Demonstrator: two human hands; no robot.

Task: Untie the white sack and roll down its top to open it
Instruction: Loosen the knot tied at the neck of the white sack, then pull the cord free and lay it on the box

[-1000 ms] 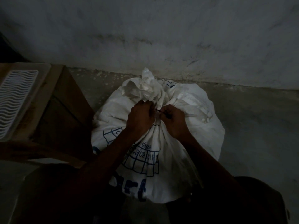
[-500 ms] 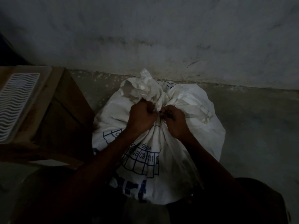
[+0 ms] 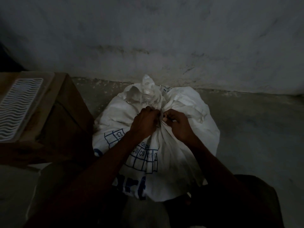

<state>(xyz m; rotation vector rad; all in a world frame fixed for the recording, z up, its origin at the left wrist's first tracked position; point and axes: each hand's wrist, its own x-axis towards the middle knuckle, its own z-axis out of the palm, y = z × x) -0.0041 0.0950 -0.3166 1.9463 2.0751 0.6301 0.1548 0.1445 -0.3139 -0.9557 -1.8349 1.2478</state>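
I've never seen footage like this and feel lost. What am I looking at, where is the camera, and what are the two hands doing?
There is no machine: a person wears one camera on the head, looking down at their own arms. A full white woven sack with blue printing stands on a grey concrete floor by a wall. Its top is bunched and tied. The left hand and the right hand both pinch at the tied neck. Left of the sack is a brown cardboard box bearing a white wavy-ribbed panel.

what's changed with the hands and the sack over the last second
Almost nothing. Both the left hand and the right hand stay curled at the tied neck of the white sack, working the knot with only slight finger shifts. The sack is still tied, its top bunched, beside the cardboard box.
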